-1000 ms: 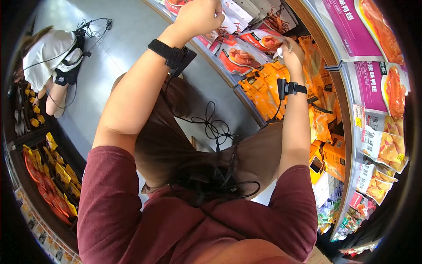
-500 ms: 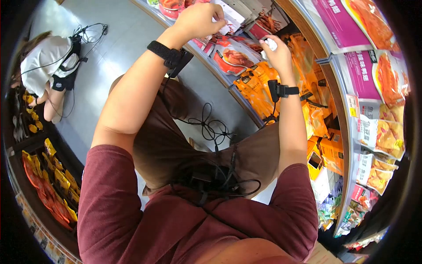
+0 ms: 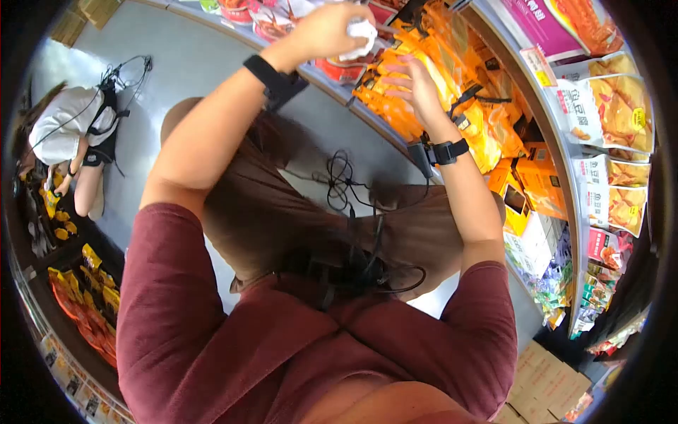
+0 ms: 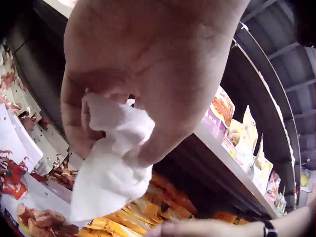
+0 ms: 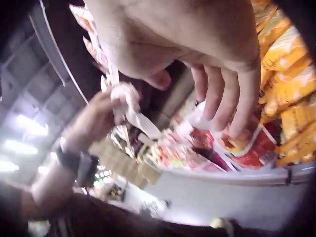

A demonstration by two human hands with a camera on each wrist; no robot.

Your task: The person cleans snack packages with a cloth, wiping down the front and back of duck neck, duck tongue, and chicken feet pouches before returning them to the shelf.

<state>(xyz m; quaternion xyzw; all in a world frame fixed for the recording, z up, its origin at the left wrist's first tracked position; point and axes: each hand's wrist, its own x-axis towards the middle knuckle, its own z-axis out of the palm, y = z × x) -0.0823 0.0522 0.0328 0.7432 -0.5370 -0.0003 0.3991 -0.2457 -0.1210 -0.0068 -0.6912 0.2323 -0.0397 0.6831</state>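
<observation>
We list one crumpled white tissue (image 4: 111, 182), at twelve o'clock in the head view, pinched between thumb and curled fingers of the left hand (image 3: 323, 32). Right hand (image 3: 422, 90): at one o'clock, fingers spread, grasping nothing, before orange packets (image 3: 434, 42). We add white-labelled packets (image 3: 621, 109), two o'clock; cardboard boxes (image 3: 547, 381), four o'clock; a person in a white top (image 3: 67, 124), ten o'clock.

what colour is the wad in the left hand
The wad is plain white, seen best in the left wrist view.
</observation>
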